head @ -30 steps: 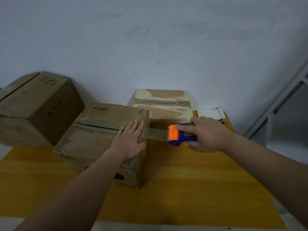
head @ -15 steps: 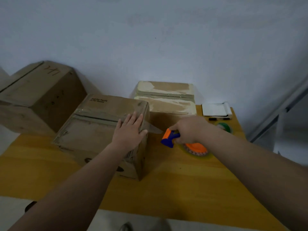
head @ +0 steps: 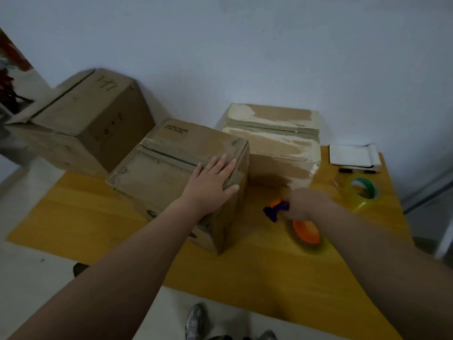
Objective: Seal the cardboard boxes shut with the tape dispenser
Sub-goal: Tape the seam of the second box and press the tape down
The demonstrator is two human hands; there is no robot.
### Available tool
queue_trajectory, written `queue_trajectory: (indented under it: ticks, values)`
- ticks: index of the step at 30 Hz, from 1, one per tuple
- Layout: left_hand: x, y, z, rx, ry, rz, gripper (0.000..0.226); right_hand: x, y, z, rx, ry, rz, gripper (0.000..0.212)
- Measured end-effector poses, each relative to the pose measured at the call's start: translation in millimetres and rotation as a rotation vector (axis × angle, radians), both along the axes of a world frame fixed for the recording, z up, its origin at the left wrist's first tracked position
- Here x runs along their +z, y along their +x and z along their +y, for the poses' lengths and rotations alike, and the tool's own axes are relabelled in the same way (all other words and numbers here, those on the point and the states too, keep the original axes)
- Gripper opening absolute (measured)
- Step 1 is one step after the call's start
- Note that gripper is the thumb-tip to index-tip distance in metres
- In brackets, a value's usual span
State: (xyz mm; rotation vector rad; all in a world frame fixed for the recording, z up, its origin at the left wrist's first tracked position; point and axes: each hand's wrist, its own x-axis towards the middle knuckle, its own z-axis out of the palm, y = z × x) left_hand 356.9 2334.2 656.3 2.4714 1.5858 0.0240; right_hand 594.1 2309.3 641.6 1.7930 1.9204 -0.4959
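On the taped brown box (head: 157,173) the left grip (head: 210,185) lies flat, fingers straight; right grip (head: 304,204) clasps the orange-purple dispenser (head: 306,233).

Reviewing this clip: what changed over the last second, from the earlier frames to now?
The right hand, gripping the tape dispenser, dropped from level with the top of the box, where a strip of tape stretched to the box edge, down to the table beside it. No stretched strip shows now. The left hand stayed pressed flat on the box top, and the box did not move.
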Motion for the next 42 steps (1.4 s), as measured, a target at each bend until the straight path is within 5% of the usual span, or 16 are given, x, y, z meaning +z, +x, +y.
queue_trajectory:
  ticks: [3,6,12,16,17,19,21,23,32,36,42]
  values:
    - [1,-7,-1,-0.022,-0.013,0.005,0.065,-24,30,-23,-0.633,-0.014,0.714,0.07]
    - [6,-21,-2,-0.066,-0.032,0.039,0.066,-58,31,-45,-0.937,-0.036,0.85,0.051]
    - [11,-46,-10,-0.15,-0.048,0.049,0.073,-117,9,-62,-1.012,0.019,0.79,0.046]
    - [9,-47,-12,-0.153,-0.027,0.029,0.073,-115,-8,-60,-0.783,0.174,0.466,0.048]
    - [9,-47,-12,-0.154,-0.028,0.023,0.072,-106,-17,-56,-0.731,0.332,0.529,0.053]
    - [9,-47,-11,-0.157,-0.025,0.017,0.069,-74,-45,-44,-0.648,0.541,0.958,0.05]
    - [7,-47,-10,-0.157,-0.014,0.027,0.067,-36,-78,-32,-0.571,0.435,1.339,0.043]
    - [6,-47,-10,-0.164,-0.008,0.038,0.066,-13,-99,-23,-0.534,0.268,1.5,0.047]
    - [12,-85,0,-0.305,-0.015,0.077,0.067,1,-118,-13,-0.353,0.04,1.242,0.02]
    - [14,-102,16,-0.356,0.019,0.137,0.067,2,-132,-14,-0.472,-0.024,1.373,0.003]
    - [15,-117,31,-0.401,0.006,0.217,0.078,-12,-154,-18,-0.674,0.069,1.314,0.03]
